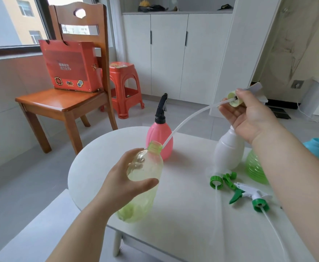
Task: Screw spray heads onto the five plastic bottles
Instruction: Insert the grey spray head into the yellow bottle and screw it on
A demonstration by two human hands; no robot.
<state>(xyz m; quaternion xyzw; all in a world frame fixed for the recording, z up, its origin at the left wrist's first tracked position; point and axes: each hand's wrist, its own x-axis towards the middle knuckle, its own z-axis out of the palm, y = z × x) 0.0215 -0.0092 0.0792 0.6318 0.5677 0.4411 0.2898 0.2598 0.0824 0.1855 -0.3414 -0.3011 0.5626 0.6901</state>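
My left hand [125,183] grips a clear green-tinted bottle [145,182] tilted over the white table [183,214], its threaded neck open. My right hand [249,118] holds a pale yellow-green spray head [236,99] up high; its long white tube [189,118] curves down, with the tip just beside the bottle's mouth. A pink bottle [159,138] stands behind with a black spray head [161,108] on it. A white bottle [227,150], a green ribbed bottle [255,169] and a blue bottle [317,148] stand at the right, partly behind my right arm.
Two loose spray heads with tubes lie on the table at the right: a green one [223,179] and a white-and-green one [253,195]. A wooden chair [64,103] carrying a red box [70,67] and a red stool [125,87] stand beyond the table. White cabinets line the back.
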